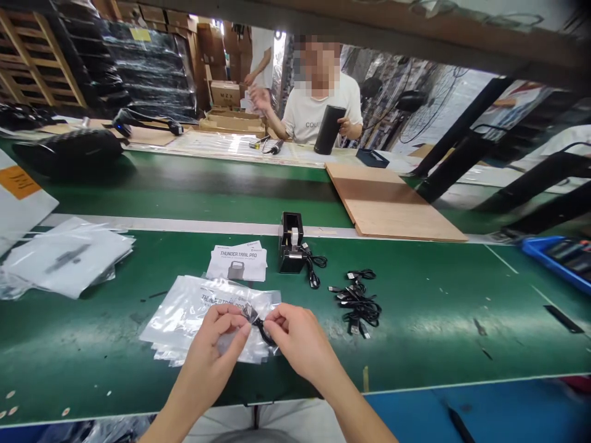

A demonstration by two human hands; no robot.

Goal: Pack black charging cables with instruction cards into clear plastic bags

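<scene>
Low, near centre of frame, black cable (263, 331) slants down rightward over plastic bags (173, 307); right hand (298, 338) nearer, fingertips pinched on it; left hand (216, 346) loosely curled, hold unclear.

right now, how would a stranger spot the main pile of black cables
On the green work surface, look to the right of the person's right hand. A loose heap of black cables lies there, with plugs showing. It holds several cables together, unlike the smaller bundle beside the black tape dispenser.
</scene>
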